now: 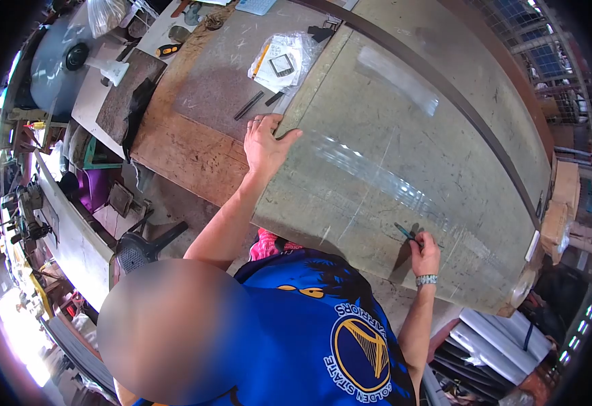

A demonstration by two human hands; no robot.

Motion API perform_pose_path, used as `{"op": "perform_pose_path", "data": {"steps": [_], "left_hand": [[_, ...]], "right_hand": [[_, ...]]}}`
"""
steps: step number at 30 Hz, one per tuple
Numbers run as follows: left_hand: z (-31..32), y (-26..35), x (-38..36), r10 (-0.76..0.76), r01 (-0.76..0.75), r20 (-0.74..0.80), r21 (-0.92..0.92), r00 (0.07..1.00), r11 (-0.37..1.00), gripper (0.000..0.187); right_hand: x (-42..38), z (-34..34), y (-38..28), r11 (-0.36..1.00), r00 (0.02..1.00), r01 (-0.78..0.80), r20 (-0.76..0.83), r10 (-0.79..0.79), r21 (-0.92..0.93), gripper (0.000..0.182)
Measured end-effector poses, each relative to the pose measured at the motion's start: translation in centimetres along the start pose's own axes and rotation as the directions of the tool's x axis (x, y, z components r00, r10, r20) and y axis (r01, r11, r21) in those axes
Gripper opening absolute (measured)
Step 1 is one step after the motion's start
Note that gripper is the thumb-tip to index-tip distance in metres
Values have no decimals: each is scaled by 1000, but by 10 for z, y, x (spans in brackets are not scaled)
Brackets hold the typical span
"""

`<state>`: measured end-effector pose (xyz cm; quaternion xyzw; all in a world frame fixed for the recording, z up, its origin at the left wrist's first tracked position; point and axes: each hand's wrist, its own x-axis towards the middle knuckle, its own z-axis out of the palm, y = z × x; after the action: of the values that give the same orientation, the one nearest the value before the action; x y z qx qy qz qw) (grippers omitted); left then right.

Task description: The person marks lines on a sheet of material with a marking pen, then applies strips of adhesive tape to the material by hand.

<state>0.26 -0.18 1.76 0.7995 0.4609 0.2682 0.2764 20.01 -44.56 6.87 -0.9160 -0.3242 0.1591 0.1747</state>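
My left hand (266, 145) lies at the left edge of a large grey-green sheet (336, 88), thumb apart from the fingers and resting on the sheet. It seems to hold nothing. In my right hand (425, 253), closed near the sheet's front edge, is a slim dark green pen (404, 231), its end pointing up and left just over the surface. A shiny clear plastic strip (377, 172) stretches diagonally across the sheet between both hands. Farther back is a whitish translucent patch (400, 81).
A long dark metal bar (438, 84) crosses the sheet's far side. Left of it, a plastic bag with papers (283, 62) and dark rods (248, 105) lie on the worn wooden table (187, 159). A black stool (148, 245) stands at left; wrapped rolls (492, 345) are at lower right.
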Motion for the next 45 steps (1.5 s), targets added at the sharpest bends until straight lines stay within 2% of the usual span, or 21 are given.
{"op": "perform_pose_path", "data": {"steps": [3, 5, 7, 10, 13, 16, 17, 18, 20, 22, 25, 32, 39, 45], "left_hand": [[6, -5, 1, 30, -29, -45, 20, 999, 999, 50], [5, -4, 0, 50, -49, -46, 17, 998, 999, 48], [7, -9, 1, 51, -51, -13, 9, 999, 999, 50], [6, -13, 3, 20, -20, 62, -9, 998, 1000, 53], [7, -12, 3, 21, -21, 57, 0, 998, 1000, 54], [7, -14, 3, 15, -15, 73, 0, 997, 1000, 56], [7, -14, 4, 13, -13, 78, 1, 997, 1000, 56], [7, -15, 4, 11, -11, 81, 2, 997, 1000, 57], [7, -17, 5, 4, -3, 99, -18, 995, 1000, 57], [8, -17, 5, -6, 10, 109, -39, 994, 999, 57], [8, -16, 5, -26, 33, 117, -59, 993, 998, 56], [7, -16, 3, 7, -5, 86, -32, 996, 999, 55], [6, -11, 2, 37, -37, 79, -6, 996, 999, 52], [4, -10, 4, -53, 63, 109, -96, 993, 993, 53]], "right_hand": [[2, -6, -6, 939, 992, -91, -54, 115, 332, 21], [5, -19, -52, 775, 973, -95, -106, 205, 625, 19], [6, -9, -51, 815, 968, 61, -233, 93, 577, 23], [1, 11, -53, 636, 936, -187, -62, 348, 748, 38], [-3, 31, -55, 767, 877, -124, -292, 382, 630, 51], [-11, 24, -66, 669, 800, -526, 37, 599, 525, 57], [-10, 24, -80, 722, 840, -429, -53, 539, 543, 60], [-4, 25, -100, 719, 851, -348, -119, 512, 602, 54], [14, 48, -113, 725, 904, -65, -268, 334, 685, 46], [40, 58, -144, 724, 891, 62, -364, 270, 687, 38], [75, 87, -149, 811, 864, 140, -470, 180, 568, 31], [90, 98, -147, 870, 870, 171, -485, 87, 463, 31], [94, 96, -145, 884, 898, 111, -427, 107, 454, 32], [96, 95, -146, 879, 898, 110, -426, 112, 464, 29]]}}
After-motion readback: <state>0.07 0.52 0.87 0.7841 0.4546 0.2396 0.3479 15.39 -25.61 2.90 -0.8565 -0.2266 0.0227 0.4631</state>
